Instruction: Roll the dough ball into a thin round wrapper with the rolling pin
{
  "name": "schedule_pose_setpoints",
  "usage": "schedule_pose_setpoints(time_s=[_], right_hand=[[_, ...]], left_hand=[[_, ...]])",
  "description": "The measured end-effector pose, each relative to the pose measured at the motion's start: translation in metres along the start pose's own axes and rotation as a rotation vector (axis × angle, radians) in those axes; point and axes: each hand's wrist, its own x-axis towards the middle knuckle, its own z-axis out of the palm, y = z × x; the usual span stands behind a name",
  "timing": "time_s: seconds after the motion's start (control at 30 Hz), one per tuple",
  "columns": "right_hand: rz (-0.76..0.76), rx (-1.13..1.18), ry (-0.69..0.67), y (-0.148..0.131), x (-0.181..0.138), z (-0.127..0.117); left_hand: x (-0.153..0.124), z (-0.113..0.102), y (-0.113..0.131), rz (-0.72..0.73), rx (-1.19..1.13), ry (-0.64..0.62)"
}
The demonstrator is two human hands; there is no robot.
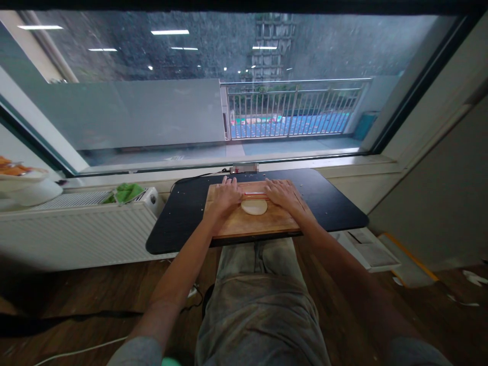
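The black desk carries a board. On its far part lie the left hand and right hand, palms down, each grip flat and spread. Between them, dough sits at the near side of a reddish stick.

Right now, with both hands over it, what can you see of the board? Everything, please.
The board is a light brown, roughly rectangular slab that looks like wood. It lies flat on the black table, close to the near edge. A pale disc lies on it, with a red-edged rod just beyond. The left hand and right hand cover parts of its far half; whether they touch its surface is unclear.
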Motion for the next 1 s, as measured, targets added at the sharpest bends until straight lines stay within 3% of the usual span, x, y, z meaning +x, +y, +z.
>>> schedule_pose_setpoints(time_s=[0.2,0.4,0.57,0.67,1.0], right_hand=[[-0.035,-0.047,-0.054,-0.013,-0.025,-0.02],[0.072,-0.067,-0.022,-0.032,-0.05,-0.032],[0.254,0.002,0.146,-0.048,-0.068,-0.031],[0.268,0.019,0.23,-0.053,-0.077,-0.027],[0.244,0.076,0.261,-0.06,-0.105,-0.028]], left_hand=[[-0.011,0.006,0.002,-0.017,0.035,-0.031],[-0.033,0.003,0.011,-0.046,0.06,-0.031],[-0.054,0.005,0.012,-0.046,0.005,0.023],[-0.064,0.008,0.011,-0.065,-0.036,0.037],[-0.095,0.022,0.016,-0.066,-0.079,0.132]])
